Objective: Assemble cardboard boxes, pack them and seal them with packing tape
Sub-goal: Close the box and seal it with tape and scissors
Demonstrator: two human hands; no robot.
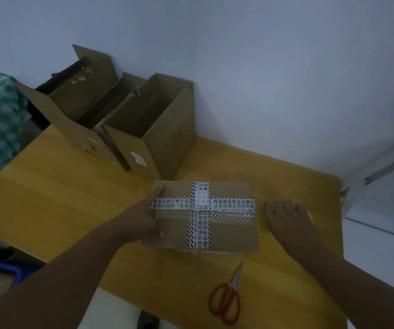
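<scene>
Gripping the left end of the sealed box (205, 217), the left hand (143, 222) has its fingers clamped over that edge — thumb at the near side, fingertips on top by the tape — most likely to steady or shift the box now that it is closed. The box sits on the table (60, 198), roughly mid-table, with printed tape (199, 214) crossed over its top in two bands, so sealing looks done on this face. The right hand (286, 217) lies flat on the table just beside the box's right end, fingers spread and holding nothing; it reads as a brace, or as ready to take the other end. Scissors (226, 298) lie near the front edge, within easy reach for cutting tape. Two open boxes (124, 119) stand against the wall behind (what they hold is too dim to make out) — probably awaiting packing.
</scene>
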